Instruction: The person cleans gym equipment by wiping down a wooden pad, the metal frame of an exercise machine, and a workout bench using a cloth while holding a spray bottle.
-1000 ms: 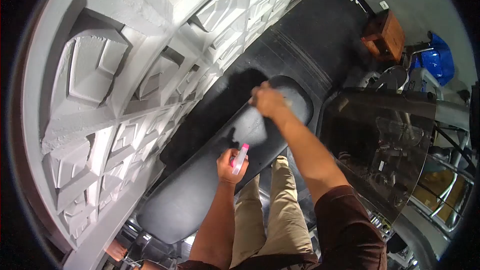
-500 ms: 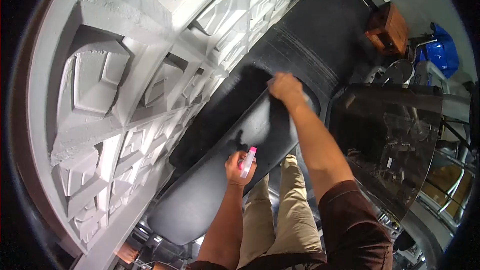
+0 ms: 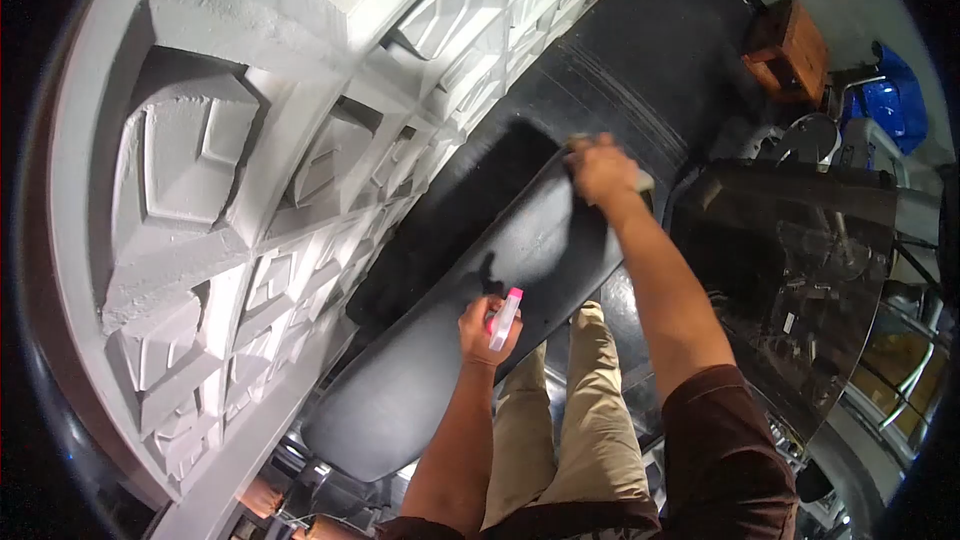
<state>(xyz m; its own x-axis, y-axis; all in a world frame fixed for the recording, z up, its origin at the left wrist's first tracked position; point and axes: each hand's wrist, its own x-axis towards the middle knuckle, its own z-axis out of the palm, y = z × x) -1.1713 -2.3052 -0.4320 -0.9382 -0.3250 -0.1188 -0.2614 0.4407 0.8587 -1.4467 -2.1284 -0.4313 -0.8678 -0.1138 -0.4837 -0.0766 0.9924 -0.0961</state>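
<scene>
My left hand (image 3: 484, 328) is wrapped round a spray bottle (image 3: 503, 328) with a pink and clear trigger head; most of its body is hidden by my fingers. It hovers over the near side of a long black padded seat (image 3: 440, 375). My right hand (image 3: 603, 170) presses a pale cloth (image 3: 645, 182) onto the far end of that seat. Only the cloth's edges show past my fingers, slightly blurred. Both hands cast dark shadows on the smooth black surface.
A white panel with raised blocks (image 3: 190, 155) rises along the left. Black flooring (image 3: 650, 50) stretches ahead. To the right are a dark glossy sheet (image 3: 780, 290), a wooden box (image 3: 787, 50), a blue chair (image 3: 892, 100) and metal tubing (image 3: 920, 360).
My right hand has shifted right along the seat's far end, and more of the pale cloth shows beside it. The left hand keeps its hold on the spray bottle. The view has turned slightly.
</scene>
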